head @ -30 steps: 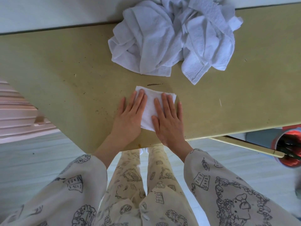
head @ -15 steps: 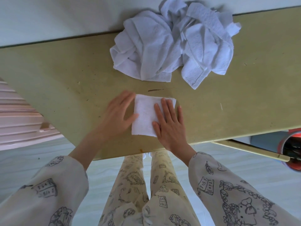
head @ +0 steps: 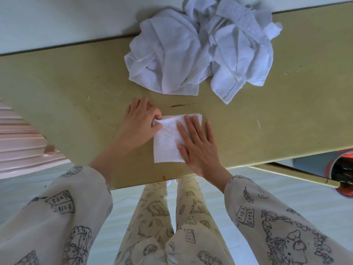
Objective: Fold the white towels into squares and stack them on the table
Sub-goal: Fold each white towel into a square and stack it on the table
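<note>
One towel [head: 168, 144] corner in left grip [head: 140, 119]

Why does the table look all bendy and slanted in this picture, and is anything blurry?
Head view: the wide-angle lens curves and tilts the table, so its edges bow; soft, even light, only faint shadows under the pile of towels; the folded towel, left hand and right hand look sharp; the red object at the right edge is cut off and unclear.
</note>
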